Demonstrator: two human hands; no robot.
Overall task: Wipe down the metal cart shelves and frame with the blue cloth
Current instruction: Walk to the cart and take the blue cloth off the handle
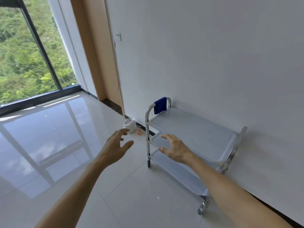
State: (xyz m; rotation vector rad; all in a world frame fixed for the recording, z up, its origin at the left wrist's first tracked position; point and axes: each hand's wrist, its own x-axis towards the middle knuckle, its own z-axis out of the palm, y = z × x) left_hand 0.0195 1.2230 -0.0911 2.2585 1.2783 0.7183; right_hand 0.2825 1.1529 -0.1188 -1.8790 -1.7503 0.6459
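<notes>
Hanging limp over the cart's [194, 134] far handle, the cloth [160, 105] looks soft and light, easily pinched at its top fold. Both hands, left [115, 148] and right [175, 149], are held out with fingers [166, 137] spread, empty.

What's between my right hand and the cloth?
In the head view, only cart: the top shelf and frame post lie between the right hand and cloth.

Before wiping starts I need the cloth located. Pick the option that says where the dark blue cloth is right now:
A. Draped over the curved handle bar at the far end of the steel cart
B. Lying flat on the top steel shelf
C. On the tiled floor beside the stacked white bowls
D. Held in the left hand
A: the dark blue cloth hangs over the far curved handle bar of the steel cart, and both hands are empty.
</notes>
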